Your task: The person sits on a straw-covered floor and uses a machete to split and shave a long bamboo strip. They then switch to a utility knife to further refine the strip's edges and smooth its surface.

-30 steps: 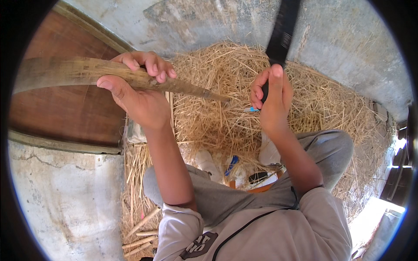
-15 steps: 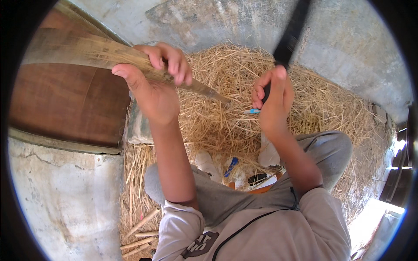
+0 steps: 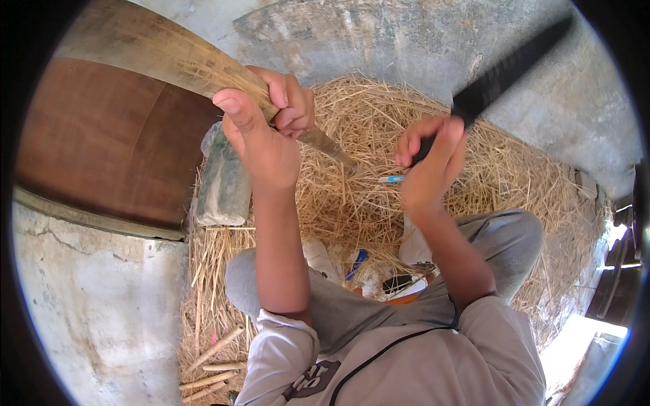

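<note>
One tapered wooden pole [image 3: 193,57] is clasped between the thumb and fingers of the left hand [image 3: 272,145], its lower end seen against the straw heap [image 3: 369,111], while a black knife [image 3: 511,68] is gripped by its handle in the right hand [image 3: 435,162]. The fingers on the pole could be cut if the blade were swung astray, or the grip could be twisted loose by a glancing blow. The pole's long axis is slanted, thick end pointed up and left, narrow tip down and right.

Loose straw [image 3: 338,196] covers the floor [image 3: 567,227]; short sticks [image 3: 215,348] lie near left, a greenish block [image 3: 227,186] farther left.
</note>
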### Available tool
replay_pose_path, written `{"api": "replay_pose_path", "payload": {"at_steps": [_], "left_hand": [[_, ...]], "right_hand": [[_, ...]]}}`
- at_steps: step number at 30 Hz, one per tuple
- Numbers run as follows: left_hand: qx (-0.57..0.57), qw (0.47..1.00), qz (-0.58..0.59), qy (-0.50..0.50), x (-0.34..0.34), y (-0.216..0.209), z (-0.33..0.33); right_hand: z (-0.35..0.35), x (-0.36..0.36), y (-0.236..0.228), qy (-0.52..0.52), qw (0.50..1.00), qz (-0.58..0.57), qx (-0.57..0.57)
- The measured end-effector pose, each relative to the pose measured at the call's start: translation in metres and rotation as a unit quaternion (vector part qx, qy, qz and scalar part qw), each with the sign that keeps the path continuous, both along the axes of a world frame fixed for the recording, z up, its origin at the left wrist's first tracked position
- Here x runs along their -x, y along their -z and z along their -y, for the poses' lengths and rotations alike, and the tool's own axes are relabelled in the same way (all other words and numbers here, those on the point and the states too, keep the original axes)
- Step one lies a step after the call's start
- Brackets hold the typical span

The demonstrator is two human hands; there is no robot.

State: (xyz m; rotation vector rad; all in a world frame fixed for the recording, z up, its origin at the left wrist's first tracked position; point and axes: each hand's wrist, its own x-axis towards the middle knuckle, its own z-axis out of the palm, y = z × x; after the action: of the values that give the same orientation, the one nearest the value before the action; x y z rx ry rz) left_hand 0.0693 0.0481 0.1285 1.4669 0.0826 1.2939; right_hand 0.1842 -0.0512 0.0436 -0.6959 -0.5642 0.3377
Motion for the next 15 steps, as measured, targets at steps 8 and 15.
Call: {"api": "replay_pose_path", "payload": {"at_steps": [8, 15], "left_hand": [[-0.016, 1.000, 0.003, -0.005, -0.001, -0.006, -0.005], [-0.001, 0.999, 0.035, -0.025, 0.023, 0.001, -0.020]], "right_hand": [[-0.004, 0.011, 0.069, -0.264, 0.858, 0.080, 0.434], [0.002, 0.005, 0.006, -0.046, 0.999, -0.015, 0.002]]}}
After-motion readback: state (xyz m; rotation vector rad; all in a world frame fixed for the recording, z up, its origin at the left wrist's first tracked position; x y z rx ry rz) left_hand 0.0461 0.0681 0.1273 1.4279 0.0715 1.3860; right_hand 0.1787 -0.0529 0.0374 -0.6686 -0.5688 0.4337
